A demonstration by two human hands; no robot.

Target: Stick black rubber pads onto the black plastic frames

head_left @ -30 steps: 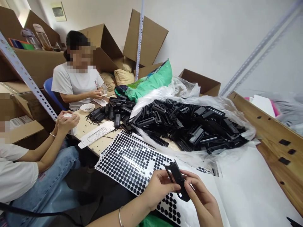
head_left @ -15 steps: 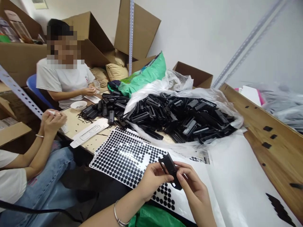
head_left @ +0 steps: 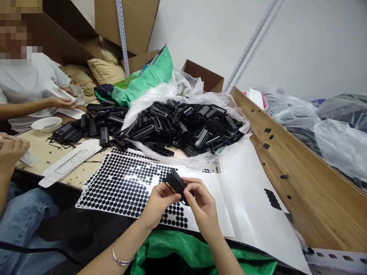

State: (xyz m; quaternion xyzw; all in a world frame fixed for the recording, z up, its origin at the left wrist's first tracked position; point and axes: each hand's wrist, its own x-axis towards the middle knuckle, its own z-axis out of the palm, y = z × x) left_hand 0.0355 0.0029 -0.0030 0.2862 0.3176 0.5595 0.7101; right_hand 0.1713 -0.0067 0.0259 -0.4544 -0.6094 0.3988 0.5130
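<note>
Between my two hands is a black plastic part (head_left: 177, 182), long and narrow with a slotted side, tilted above a sheet of round black stickers (head_left: 120, 183). My left hand (head_left: 156, 202) pinches its left side with thumb and fingers. On the other side, my right hand (head_left: 202, 202) has its thumb against the part's face and its fingers curled behind. Some of the part's lower end is hidden by my fingers. Beyond the sheet lies a large heap of similar black parts (head_left: 183, 126) on white plastic wrapping.
A green bag (head_left: 177, 248) hangs open below the table edge. At left are a white bowl (head_left: 46, 124) of small metal pieces, printed card strips (head_left: 69, 162) and two co-workers' hands. A wooden board (head_left: 304, 164) borders the right side. White backing paper (head_left: 243, 198) lies beside the stickers.
My view has turned to the right, so the co-workers sit farther left and more of the green bag shows. Both hands still hold the black part, now tilted slightly differently.
</note>
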